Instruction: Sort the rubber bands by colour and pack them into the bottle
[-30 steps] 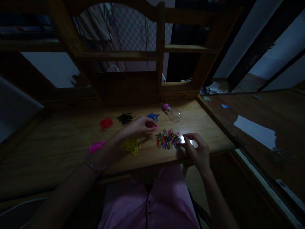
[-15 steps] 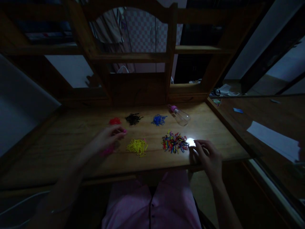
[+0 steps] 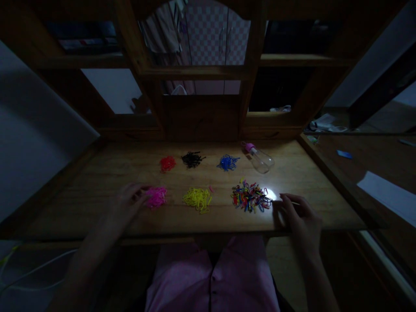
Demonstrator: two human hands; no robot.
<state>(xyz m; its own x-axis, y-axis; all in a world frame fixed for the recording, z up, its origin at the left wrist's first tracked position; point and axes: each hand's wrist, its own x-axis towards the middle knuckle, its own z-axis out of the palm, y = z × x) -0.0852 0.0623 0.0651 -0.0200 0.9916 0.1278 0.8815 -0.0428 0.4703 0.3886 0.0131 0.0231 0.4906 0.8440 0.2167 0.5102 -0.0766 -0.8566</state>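
My left hand (image 3: 130, 199) is at the left edge of a pile of pink paper clips (image 3: 157, 197), thumb and forefinger slightly apart. I see no clip between them, though the hand is a little blurred. On the right, my right hand (image 3: 300, 216) hovers at the desk's front edge with thumb and forefinger tips together; whatever they pinch cannot be made out. Just left of it lies a heap of mixed-colour paper clips (image 3: 251, 197). Between the hands are yellow paper clips (image 3: 196, 198), with a single pink clip (image 3: 211, 189) lying beside them.
Behind these sit piles of red clips (image 3: 167, 164), black clips (image 3: 192, 159) and blue clips (image 3: 228, 162). A clear bottle with a pink cap (image 3: 262, 162) lies at the back right. A wooden shelf frame (image 3: 201, 71) rises behind the desk. White paper (image 3: 386, 195) rests on the surface at right.
My left hand has carried a pink clip leftward from near the mixed heap to the pink pile, and its fingers have parted. My right hand stays beside the mixed heap. The view has shifted left.
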